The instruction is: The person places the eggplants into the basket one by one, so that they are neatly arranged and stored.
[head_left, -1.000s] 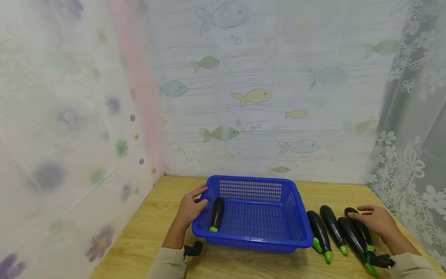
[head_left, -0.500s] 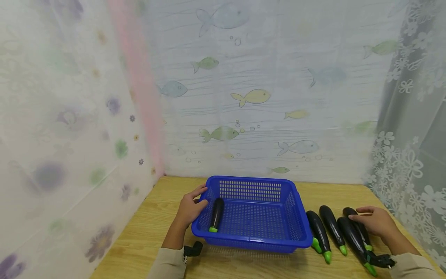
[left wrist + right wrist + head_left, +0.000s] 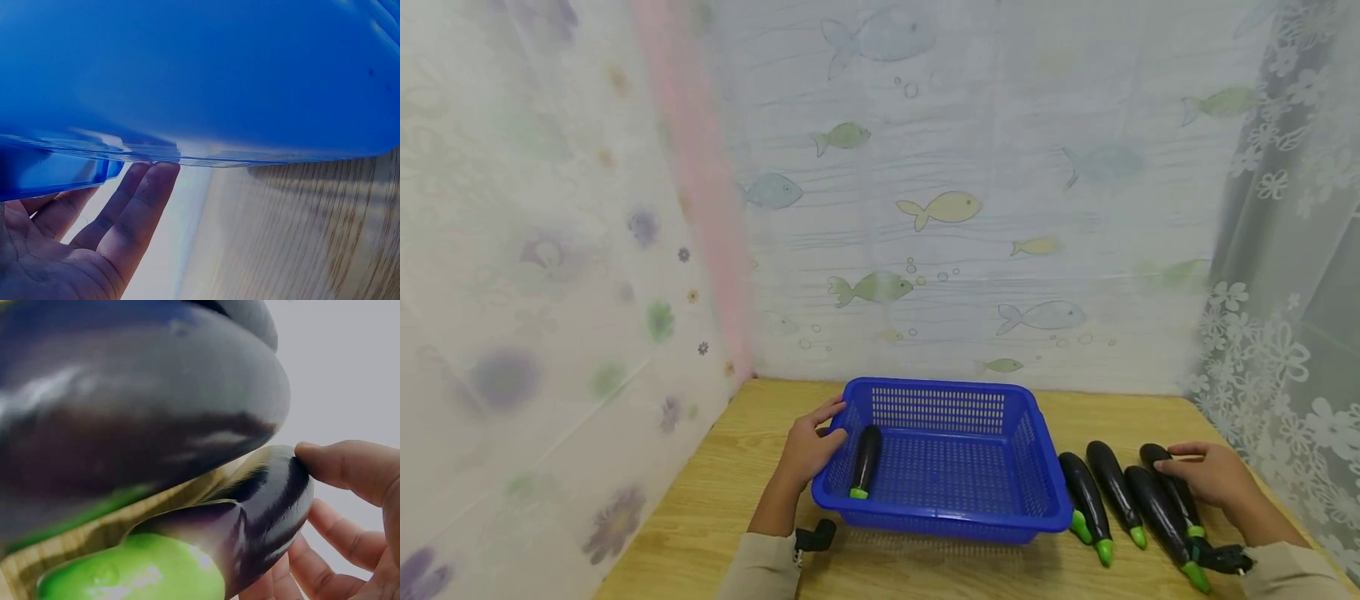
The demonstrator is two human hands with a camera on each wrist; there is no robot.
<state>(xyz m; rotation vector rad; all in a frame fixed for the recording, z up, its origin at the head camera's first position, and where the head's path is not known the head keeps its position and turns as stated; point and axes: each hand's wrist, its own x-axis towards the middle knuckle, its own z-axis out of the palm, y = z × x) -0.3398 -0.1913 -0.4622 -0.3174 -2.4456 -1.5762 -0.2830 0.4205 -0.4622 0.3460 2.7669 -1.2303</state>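
Observation:
In the head view, my left hand [image 3: 811, 446] rests at the left rim of a blue plastic basket [image 3: 936, 515]. The left wrist view shows its fingers [image 3: 140, 212] fairly straight, tips touching the basket. One dark eggplant [image 3: 867, 458] with a green stem end lies inside, along the left wall. At the right, my right hand [image 3: 1213, 482] pinches the blunt end of the outermost eggplant [image 3: 1180, 492] between thumb and fingers. That eggplant [image 3: 269, 512] lies beside a larger-looking eggplant [image 3: 144, 394] in the right wrist view.
Between basket and right hand lie more eggplants: one near the basket [image 3: 1086, 496], one in the middle [image 3: 1116, 492], another beside the held one [image 3: 1156, 508]. A green stem end [image 3: 1081, 527] shows beneath the nearest. The wooden table [image 3: 692, 500] meets a fish-patterned curtain [image 3: 955, 333].
My right hand and the eggplant it touches have shifted very slightly. The left hand, basket and other eggplants stay essentially in place.

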